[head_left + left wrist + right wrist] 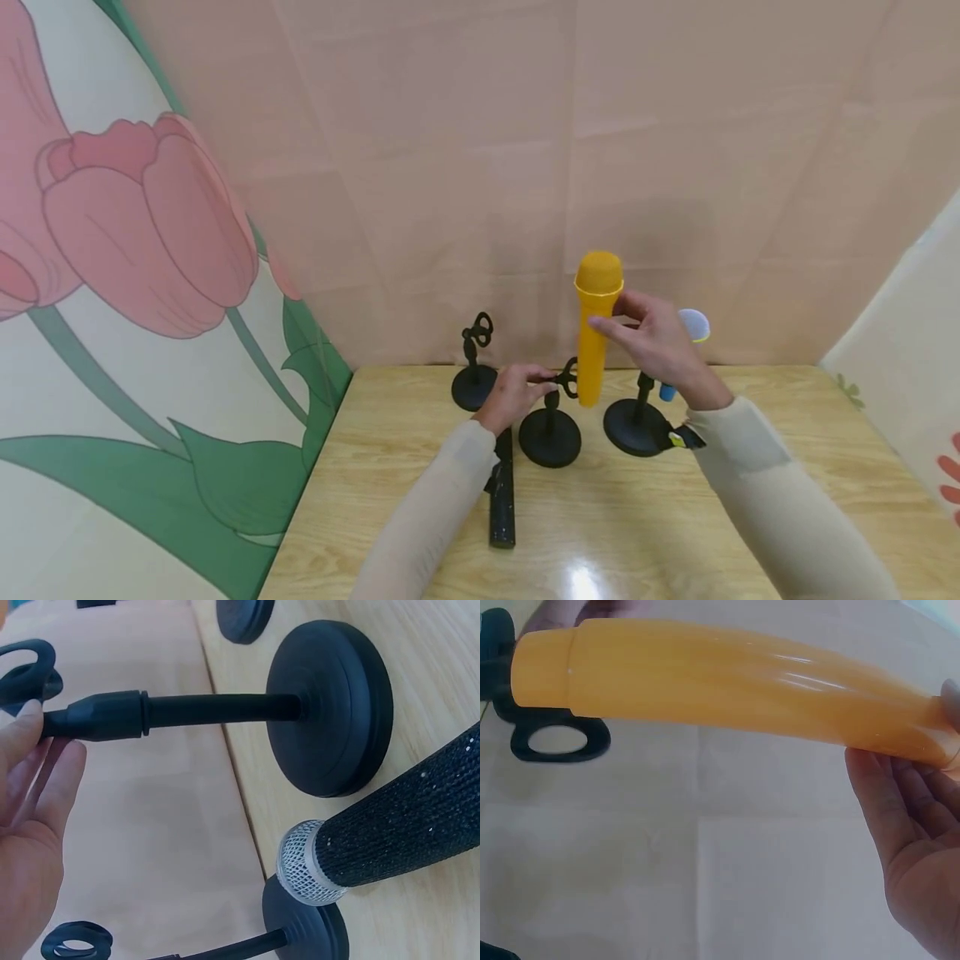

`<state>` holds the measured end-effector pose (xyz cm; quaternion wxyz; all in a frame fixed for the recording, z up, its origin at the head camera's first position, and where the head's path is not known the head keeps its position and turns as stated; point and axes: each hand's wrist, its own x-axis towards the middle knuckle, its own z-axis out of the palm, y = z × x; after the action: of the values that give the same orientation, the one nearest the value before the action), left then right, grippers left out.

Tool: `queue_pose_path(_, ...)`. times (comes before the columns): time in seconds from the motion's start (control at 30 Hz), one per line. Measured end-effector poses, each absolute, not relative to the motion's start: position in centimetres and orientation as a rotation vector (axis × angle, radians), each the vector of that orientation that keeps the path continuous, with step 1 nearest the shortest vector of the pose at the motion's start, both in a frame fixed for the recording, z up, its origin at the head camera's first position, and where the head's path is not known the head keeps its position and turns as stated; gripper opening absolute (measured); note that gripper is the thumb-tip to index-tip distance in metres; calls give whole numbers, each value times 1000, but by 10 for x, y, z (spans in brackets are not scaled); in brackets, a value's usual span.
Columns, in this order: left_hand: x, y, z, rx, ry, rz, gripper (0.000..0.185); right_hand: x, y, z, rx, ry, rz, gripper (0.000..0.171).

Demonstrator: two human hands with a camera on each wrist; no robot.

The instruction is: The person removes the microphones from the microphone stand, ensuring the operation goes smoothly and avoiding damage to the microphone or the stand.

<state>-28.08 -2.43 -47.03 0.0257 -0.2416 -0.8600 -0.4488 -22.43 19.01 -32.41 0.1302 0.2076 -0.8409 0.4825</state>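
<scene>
A: Head view first: what do we have around the hands?

B: A pale wooden desk (750, 500) against a pink backdrop, with three black round-based microphone stands. The left stand (474, 375) is empty. The middle stand (551, 429) is the one we are working at. The right stand (639, 421) carries a blue-handled microphone with a white head (692, 329), partly hidden behind our right hand (660, 346). A black glittery microphone with a silver mesh head (502, 492) lies flat on the desk beside our left sleeve, its long axis running toward us.

A: And the orange plastic microphone (597, 329)?

B: It stands almost upright in the air, head up, long axis vertical. Its lower end is at the black clip (568, 379) atop the middle stand. Our right hand grasps it just under the head with fingers and thumb around the body. In the right wrist view the orange barrel (727, 682) crosses the frame with its narrow end in the clip's ring (555, 739).

A: The left hand (516, 392)?

B: It pinches the middle stand's clip and upper stem. In the left wrist view our fingertips (26, 727) touch the black stem (180, 712) near the clip, with the glittery microphone (390, 832) lying just beside the stand's base (334, 705).
</scene>
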Motion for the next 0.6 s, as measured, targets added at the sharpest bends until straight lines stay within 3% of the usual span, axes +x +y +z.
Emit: queue_pose_path(0.6, -298, -25, -463, -806, -2706, -1259, 24, -215, 186, -336, 580, -2523, 1453, 43)
